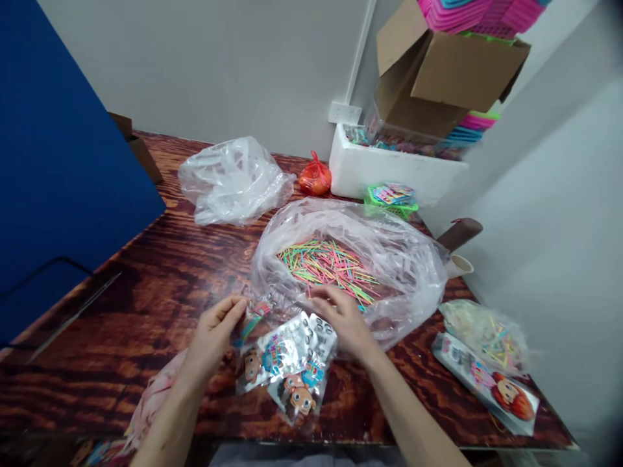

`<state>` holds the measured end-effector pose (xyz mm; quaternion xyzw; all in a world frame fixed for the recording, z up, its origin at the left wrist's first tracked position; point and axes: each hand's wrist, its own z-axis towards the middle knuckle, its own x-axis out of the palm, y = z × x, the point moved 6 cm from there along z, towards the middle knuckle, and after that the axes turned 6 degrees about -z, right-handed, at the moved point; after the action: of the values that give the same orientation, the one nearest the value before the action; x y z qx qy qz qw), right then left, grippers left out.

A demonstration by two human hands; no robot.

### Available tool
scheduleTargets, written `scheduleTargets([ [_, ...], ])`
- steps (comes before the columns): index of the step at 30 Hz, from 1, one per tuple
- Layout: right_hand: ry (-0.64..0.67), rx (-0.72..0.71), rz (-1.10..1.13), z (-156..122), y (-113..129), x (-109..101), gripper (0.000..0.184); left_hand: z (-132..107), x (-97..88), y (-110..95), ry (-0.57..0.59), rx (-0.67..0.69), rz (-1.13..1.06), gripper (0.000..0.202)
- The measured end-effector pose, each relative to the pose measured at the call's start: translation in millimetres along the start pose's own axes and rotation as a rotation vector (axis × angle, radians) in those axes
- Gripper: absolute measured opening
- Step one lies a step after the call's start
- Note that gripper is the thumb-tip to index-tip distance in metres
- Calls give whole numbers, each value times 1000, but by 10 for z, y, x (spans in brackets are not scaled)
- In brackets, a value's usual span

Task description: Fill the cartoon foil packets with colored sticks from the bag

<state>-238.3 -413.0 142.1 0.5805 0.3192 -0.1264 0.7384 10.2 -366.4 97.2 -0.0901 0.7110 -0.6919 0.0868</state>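
Observation:
My left hand (219, 327) is closed, with thumb and fingers pinching the edge of a small clear printed bag (256, 319) that has coloured sticks inside. My right hand (344, 319) hovers at the near edge of a large clear plastic bag (413, 266), its fingers slightly bent and apart; I see nothing held in them. Inside that large bag lies a loose heap of thin pink, yellow, green and blue sticks (331, 266). Below and between my hands, flat printed packets (275, 353) with cartoon faces overlap on the table.
A crumpled clear bag (238, 181), a red bag of orange fruit (315, 177) and a green basket of cards (392, 198) stand farther back. Behind them is a white foam box (394, 172) under a cardboard box (462, 71). More packets (491, 383) lie right; a blue panel (73, 162) borders the left.

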Motion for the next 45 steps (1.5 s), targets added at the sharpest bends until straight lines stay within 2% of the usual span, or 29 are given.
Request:
scheduleTargets([
  [2, -115, 146, -464, 131, -457, -247, 21, 138, -125, 52, -42, 68, 164, 31],
  [3, -121, 220, -661, 181, -663, -340, 25, 202, -155, 89, -60, 122, 271, 32],
  [6, 3, 338, -1004, 265, -1076, -430, 36, 328, -115, 234, -82, 256, 633, 35],
  [8, 60, 314, -1102, 283, -1150, -374, 32, 355, -61, 319, -93, 281, 796, 39],
  [10, 65, 262, -1152, 300, -1136, -291, 31, 344, -30, 339, -110, 303, 862, 41],
  [14, 91, 198, -1162, 374, -1139, -206, 34, 273, -49, 241, -149, 372, 844, 41],
  [19, 141, 162, -1131, 368, -1188, -291, 34, 160, -139, 93, -212, 416, 784, 44],
  [23, 161, 163, -1064, 235, -1165, -295, 32, 70, -111, -20, -219, 432, 755, 44],
  [28, 142, 232, -902, 216, -1213, -299, 30, 25, 44, -124, -180, 436, 671, 39],
  [34, 134, 222, -458, 260, -1319, -417, 11, -4, 155, -159, -118, 412, 549, 37],
  [37, 117, 268, -155, 351, -1366, -525, 14, -29, 248, -200, -106, 394, 502, 34],
  [40, 141, 298, 154, 450, -1293, -568, 27, -33, 475, -236, -40, 355, 408, 31],
  [42, 174, 287, 310, 451, -1154, -528, 36, -12, 683, -219, 37, 275, 289, 31],
  [45, 298, 279, 575, 278, -886, -296, 43, 47, 1018, -131, 136, 114, 60, 36],
])
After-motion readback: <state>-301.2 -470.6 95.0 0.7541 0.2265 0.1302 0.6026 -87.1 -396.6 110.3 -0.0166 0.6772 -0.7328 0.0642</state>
